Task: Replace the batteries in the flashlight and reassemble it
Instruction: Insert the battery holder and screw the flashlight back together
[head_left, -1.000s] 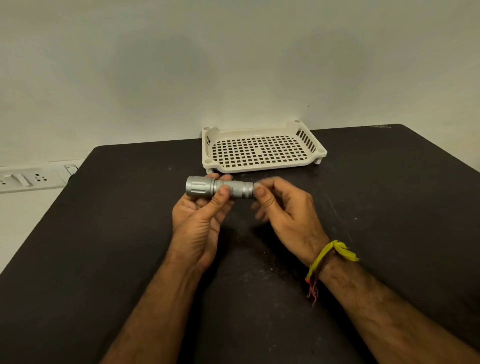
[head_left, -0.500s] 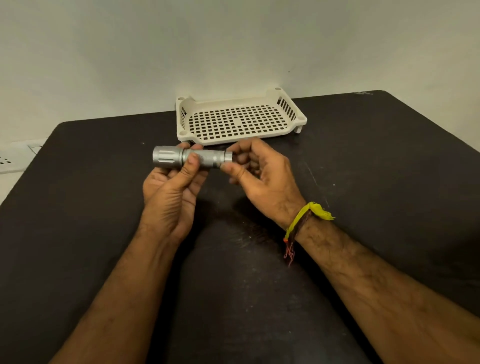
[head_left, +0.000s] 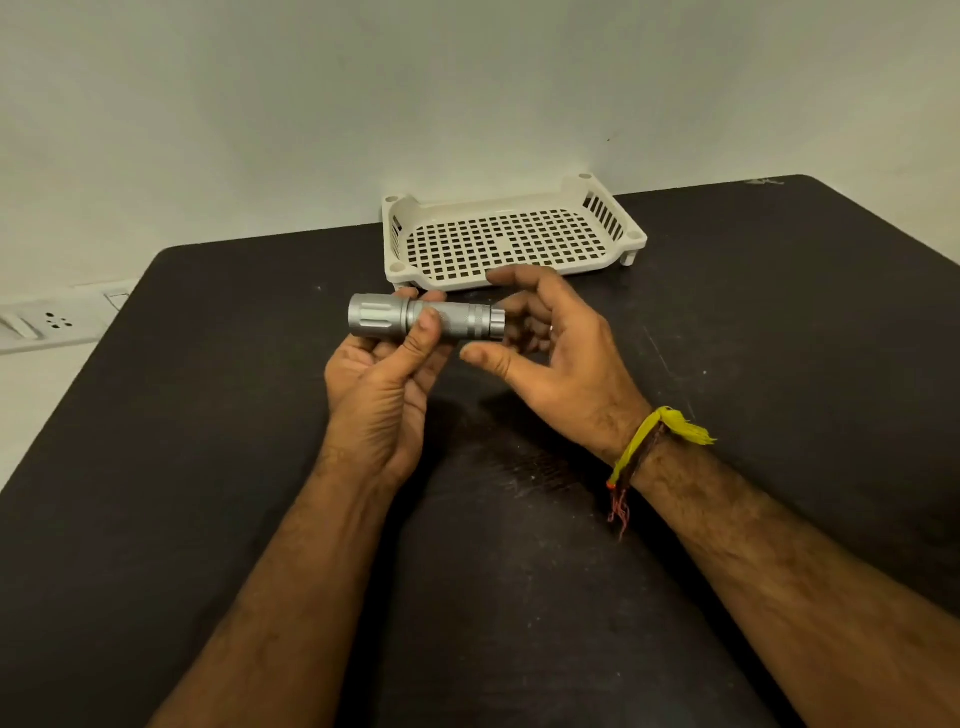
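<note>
We find the flashlight (head_left: 423, 322) held level above the tabletop (head_left: 779, 364), its wide head to the left and its tail cap to the right. Our left hand (head_left: 382, 387) grips the barrel, thumb pressed across the top and fingers curled underneath. Our right hand (head_left: 550, 345) sits at the tail end with fingers spread and loosely curved around the cap; it holds nothing, and we cannot tell whether any fingertip touches the metal. The flashlight appears fully assembled. No loose batteries are visible, so we cannot tell whether the swap is already made or not yet started. The white tray (head_left: 631, 239) stands beyond the hands near the wall, and nothing shows inside it through its perforated floor.
</note>
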